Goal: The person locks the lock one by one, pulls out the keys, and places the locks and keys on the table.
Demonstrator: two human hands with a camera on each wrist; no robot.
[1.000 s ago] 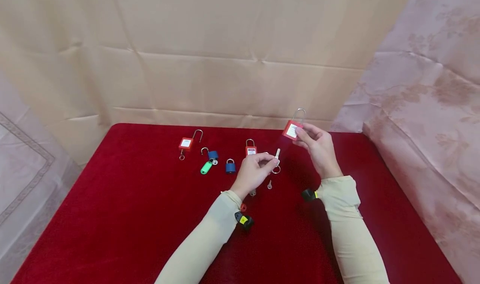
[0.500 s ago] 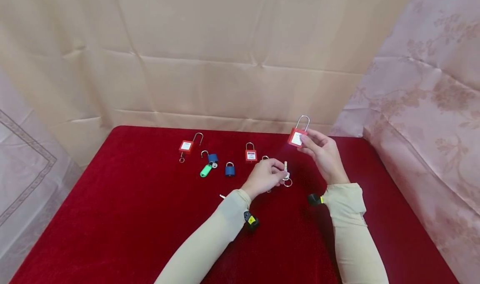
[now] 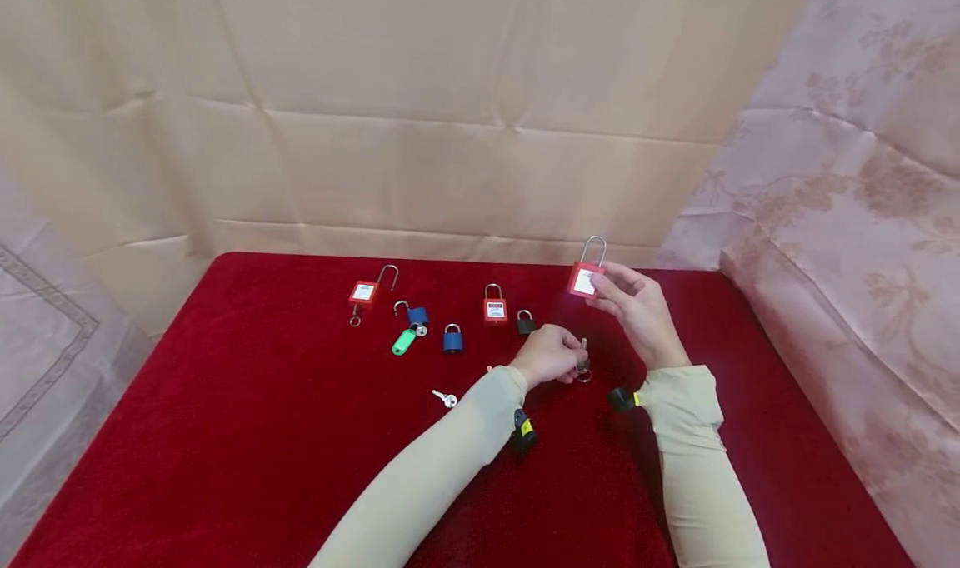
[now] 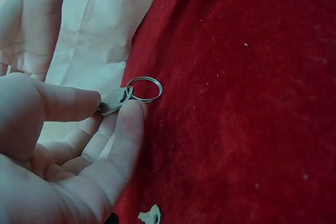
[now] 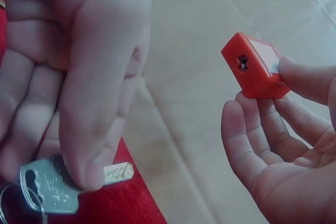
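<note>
The place looked like a makeshift recording set-up, not a lived-in room. A table [image 3: 225, 435] draped in deep red velvet cloth filled the lower view, its far edge meeting a creased beige sheet [image 3: 420, 93] hung as a backdrop, fold lines running across it. Along the right edge hung a pinkish floral fabric [image 3: 847, 176], and past the left edge lay a pale cloth with a woven border [image 3: 45, 343], so no walls or furniture showed. Near the far edge of the table, small padlocks were set out in a loose row, among them a red one [image 3: 494, 309] and a blue one [image 3: 452, 341], with a loose key [image 3: 445, 398] nearer the middle.
</note>
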